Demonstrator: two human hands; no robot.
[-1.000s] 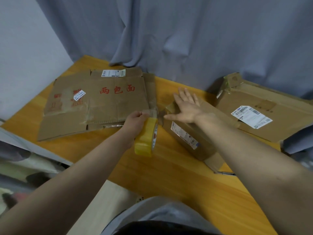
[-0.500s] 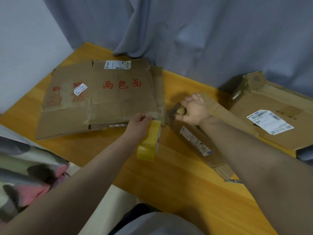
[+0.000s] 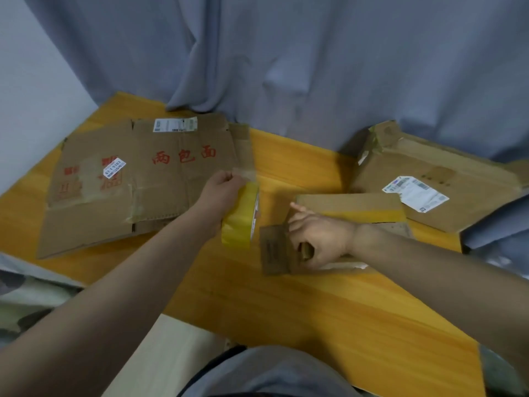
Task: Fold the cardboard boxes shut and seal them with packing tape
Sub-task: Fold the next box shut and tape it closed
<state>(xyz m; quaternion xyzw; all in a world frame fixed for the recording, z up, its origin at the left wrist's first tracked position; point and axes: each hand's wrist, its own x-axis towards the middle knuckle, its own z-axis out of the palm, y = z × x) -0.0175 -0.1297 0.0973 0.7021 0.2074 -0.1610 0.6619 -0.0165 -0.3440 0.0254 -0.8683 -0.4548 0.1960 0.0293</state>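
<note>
Nearest the person on the wooden bench, the right hand has its fingers curled round the near end of the small box, gripping where a printed end flap stands out, with one finger held straight along the top edge. That box lies on its side just right of centre. It looks light and thin-walled, so it would probably slide or crush under a hard push, and it is best pinned by its corners and folded edges, as this hand does, not by the middle of a panel. A yellowish band runs along its long edge, and I cannot tell whether that is tape. Just beside it to the left, clear of the bench, the left hand holds the yellow tape roll from above, fingers closed over the rim, and seems to pinch a short clear tail lifted off the roll. The roll is stiff and easy to hold by the rim, while the tail is limp and sticky and should be kept taut or it will likely fold onto itself. Farther left lies a flattened carton with red characters, floppy at its creases. Far right sits a larger labelled box, its corner flap raised, against the grey curtain.
</note>
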